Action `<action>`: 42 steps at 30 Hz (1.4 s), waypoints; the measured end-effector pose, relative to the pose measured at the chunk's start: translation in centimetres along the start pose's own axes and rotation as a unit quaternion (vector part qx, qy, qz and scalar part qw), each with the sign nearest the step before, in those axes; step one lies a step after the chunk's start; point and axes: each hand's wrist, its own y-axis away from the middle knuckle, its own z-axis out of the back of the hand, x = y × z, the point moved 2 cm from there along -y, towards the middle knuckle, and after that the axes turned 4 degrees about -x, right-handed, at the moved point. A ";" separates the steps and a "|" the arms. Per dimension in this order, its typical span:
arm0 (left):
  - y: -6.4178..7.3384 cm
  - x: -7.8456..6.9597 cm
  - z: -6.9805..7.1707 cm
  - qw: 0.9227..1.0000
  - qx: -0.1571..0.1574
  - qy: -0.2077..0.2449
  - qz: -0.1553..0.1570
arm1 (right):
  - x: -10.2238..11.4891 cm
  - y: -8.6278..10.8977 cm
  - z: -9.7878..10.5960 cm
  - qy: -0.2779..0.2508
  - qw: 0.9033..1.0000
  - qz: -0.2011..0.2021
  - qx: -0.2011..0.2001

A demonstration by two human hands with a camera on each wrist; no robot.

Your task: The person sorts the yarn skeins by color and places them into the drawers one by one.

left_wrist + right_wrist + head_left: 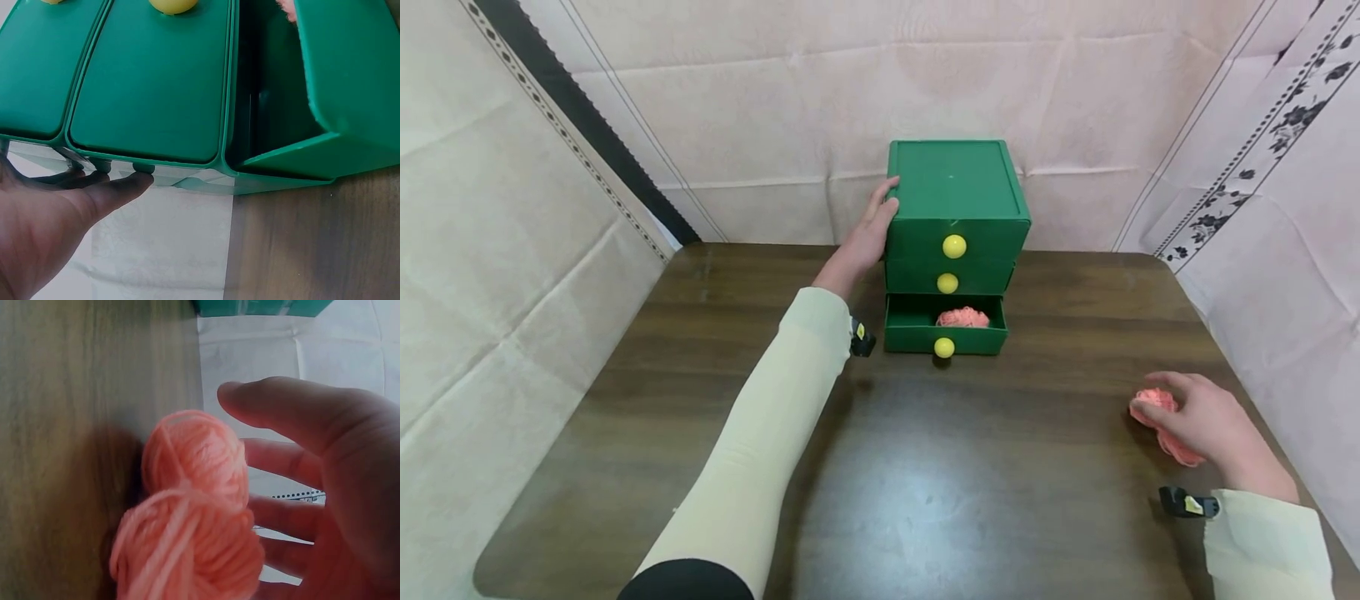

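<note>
A green three-drawer cabinet [958, 179] stands at the back of the table, with round yellow knobs. Its bottom drawer [902, 339] is pulled out and holds a pink ball of yarn [962, 317]. My left hand [867, 237] rests against the cabinet's left side, fingers extended along it, as the left wrist view also shows. At the table's right, my right hand [1217, 425] is spread around two pink yarn balls, the farther ball [197, 456] and the nearer ball [194, 550]. In the right wrist view the thumb stands apart from the yarn; finger contact behind it cannot be told.
The brown wooden table [925, 467] has rounded corners. Pale cloth [737, 100] hangs behind it and on both sides, close to the cabinet's back. The upper and middle drawers are closed. The pulled-out drawer juts toward the front.
</note>
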 end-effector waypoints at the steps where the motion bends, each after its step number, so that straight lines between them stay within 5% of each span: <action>1: 0.0 0.0 0.0 1.000 -0.001 0.000 -0.001 | -0.1 0.1 -0.1 -0.002 1.000 -0.001 0.002; 24: 0.1 0.2 0.0 1.000 -0.002 -0.013 -0.002 | -0.8 0.5 -0.5 0.003 0.999 -0.031 0.021; 42: -0.4 0.4 0.0 1.000 0.005 0.010 -0.003 | 6.1 -2.8 -0.1 -0.032 0.993 0.069 -0.089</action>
